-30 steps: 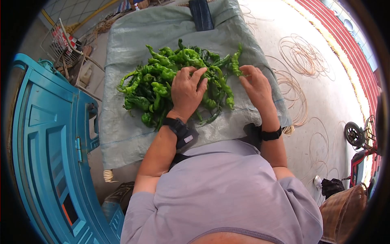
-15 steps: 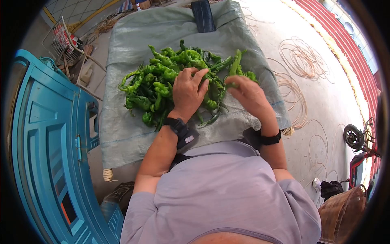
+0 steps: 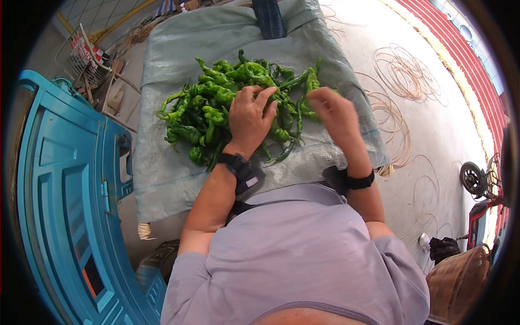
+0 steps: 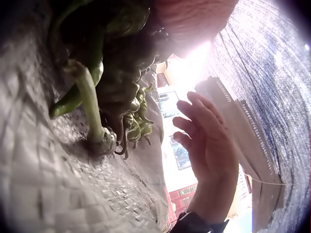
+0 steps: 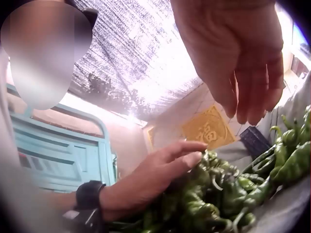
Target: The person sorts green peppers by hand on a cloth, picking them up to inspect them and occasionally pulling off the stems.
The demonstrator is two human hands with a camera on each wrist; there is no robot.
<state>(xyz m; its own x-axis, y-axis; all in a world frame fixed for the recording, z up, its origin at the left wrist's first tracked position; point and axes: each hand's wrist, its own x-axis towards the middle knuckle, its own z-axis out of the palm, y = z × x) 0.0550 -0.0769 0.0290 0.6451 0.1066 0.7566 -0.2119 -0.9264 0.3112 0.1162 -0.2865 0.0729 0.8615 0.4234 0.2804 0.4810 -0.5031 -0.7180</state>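
Note:
Green, twisted peppers lie heaped on a grey-green woven sheet. The left hand rests on the right part of the heap; in the right wrist view its thumb and forefinger touch the top peppers. Just right of the heap, the right hand is raised over the sheet beside a few lighter peppers, partly covering them. Its fingers point down, nearly straight and close together, in the right wrist view, with nothing seen in them. In the left wrist view that hand is empty, fingers slightly bent.
A dark blue strip of cloth lies at the sheet's far edge. Blue panelling stands at the left, with a wire basket behind it. Coiled strands lie on the floor at the right, near a brown basket.
The right hand moved left and toward the body, then back slightly right and away, letting go of what it touched. Peppers beside it shifted. The left hand stays in place.

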